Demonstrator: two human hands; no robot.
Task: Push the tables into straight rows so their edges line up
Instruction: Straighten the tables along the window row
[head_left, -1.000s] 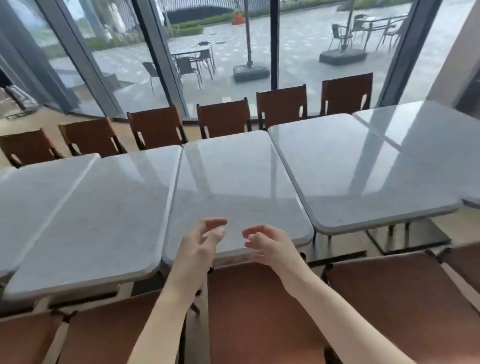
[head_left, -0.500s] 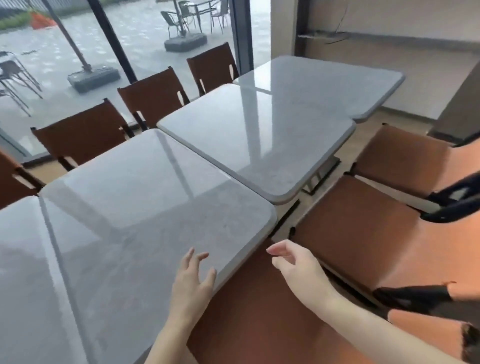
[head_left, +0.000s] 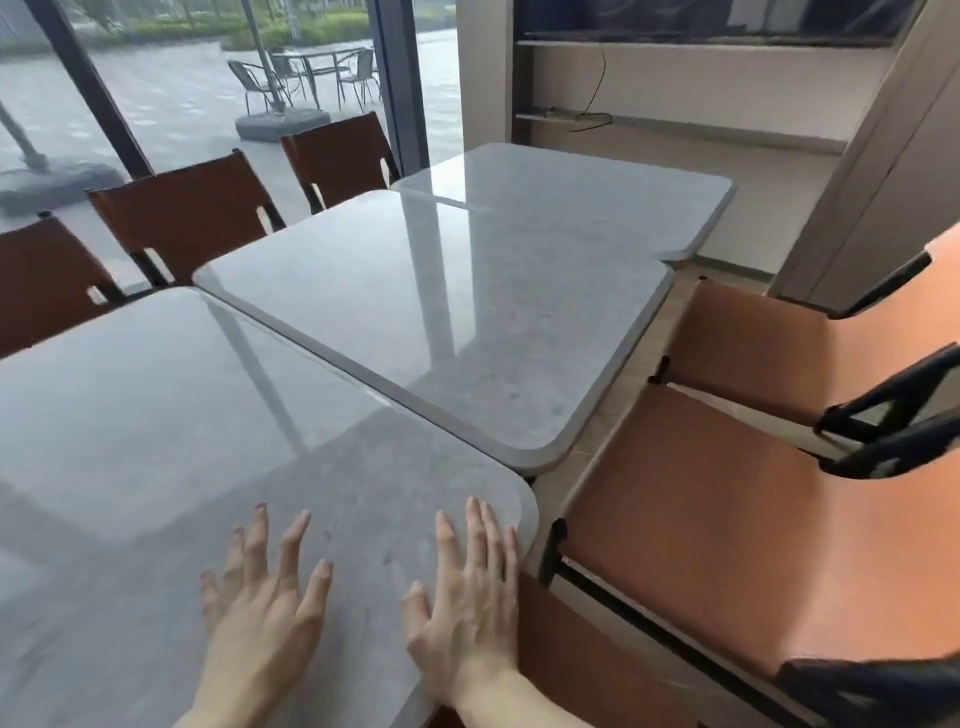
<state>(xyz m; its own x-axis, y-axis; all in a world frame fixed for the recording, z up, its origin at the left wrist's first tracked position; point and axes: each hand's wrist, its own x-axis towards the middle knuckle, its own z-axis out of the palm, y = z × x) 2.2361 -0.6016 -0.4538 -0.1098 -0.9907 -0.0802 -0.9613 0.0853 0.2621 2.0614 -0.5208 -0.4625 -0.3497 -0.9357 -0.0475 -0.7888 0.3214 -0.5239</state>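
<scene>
Three grey stone-topped tables run away from me to the right. The near table (head_left: 171, 415) lies under both my hands. My left hand (head_left: 262, 597) hovers or rests flat on it, fingers spread. My right hand (head_left: 467, 587) lies flat near its right corner, fingers apart. The middle table (head_left: 441, 312) sits askew: its near edge sticks out past the near table's corner. The far table (head_left: 566, 202) is stepped back again, its edge offset from the middle one.
Brown chairs (head_left: 182, 213) line the far side against the glass wall. Orange-brown chair seats (head_left: 691, 530) stand close on the right, one (head_left: 769, 343) beside the middle table. A shelf unit (head_left: 675, 93) and a wall close the far right end.
My view has swung to the right along the row. Both hands went from hanging curled above the near edge to lying open over the tabletop.
</scene>
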